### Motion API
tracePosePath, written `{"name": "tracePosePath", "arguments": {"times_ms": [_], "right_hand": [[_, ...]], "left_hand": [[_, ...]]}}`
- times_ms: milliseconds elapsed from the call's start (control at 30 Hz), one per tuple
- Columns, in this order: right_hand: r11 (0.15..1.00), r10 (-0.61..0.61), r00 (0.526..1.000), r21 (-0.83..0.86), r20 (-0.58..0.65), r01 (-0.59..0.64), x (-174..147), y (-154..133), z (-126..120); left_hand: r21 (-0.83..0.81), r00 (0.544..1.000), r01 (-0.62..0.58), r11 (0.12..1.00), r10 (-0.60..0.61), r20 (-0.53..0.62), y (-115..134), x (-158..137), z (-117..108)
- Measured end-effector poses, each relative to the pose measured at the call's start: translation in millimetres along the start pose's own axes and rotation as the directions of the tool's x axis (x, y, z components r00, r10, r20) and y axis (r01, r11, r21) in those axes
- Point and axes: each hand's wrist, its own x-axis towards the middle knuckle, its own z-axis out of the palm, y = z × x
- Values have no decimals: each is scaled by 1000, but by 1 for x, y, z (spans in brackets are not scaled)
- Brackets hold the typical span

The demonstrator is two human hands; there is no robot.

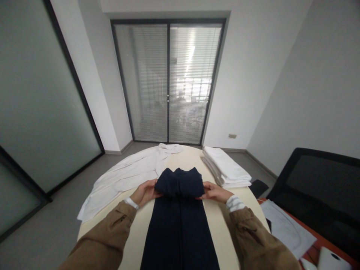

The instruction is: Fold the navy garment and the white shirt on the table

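A dark navy garment (180, 232) lies lengthwise down the middle of the table, a line running along its centre. Its far end is doubled over into a thick, raised fold (180, 183). My left hand (144, 192) grips the left edge of that fold, fingertips partly hidden by the cloth. On the opposite edge, my right hand (216, 192) pinches the fold with the thumb on top. The garment's near end runs out of the bottom of the view, so its exact kind cannot be made out.
A white garment (123, 172) is spread along the table's left side. At the back right sits a stack of folded white cloth (225, 165). Beyond the cream table (132, 221), to the right, are a black mesh chair (317, 183) and a reddish surface with papers (287, 225).
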Motion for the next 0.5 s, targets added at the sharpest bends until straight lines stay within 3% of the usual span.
{"name": "tracePosePath", "arguments": {"times_ms": [67, 200, 367, 500], "right_hand": [[997, 71, 996, -35, 54, -69, -2, 6, 0], [994, 106, 994, 32, -12, -106, -3, 15, 2], [993, -11, 997, -114, -80, 1, 7, 14, 1], [959, -124, 961, -277, -246, 52, 22, 16, -5]], "left_hand": [[25, 998, 66, 997, -66, -3, -5, -5, -2], [127, 995, 94, 987, -91, -29, -11, -5, 5], [266, 996, -80, 961, 86, -12, -15, 13, 12], [349, 965, -217, 912, 253, -62, -20, 37, 12]]}}
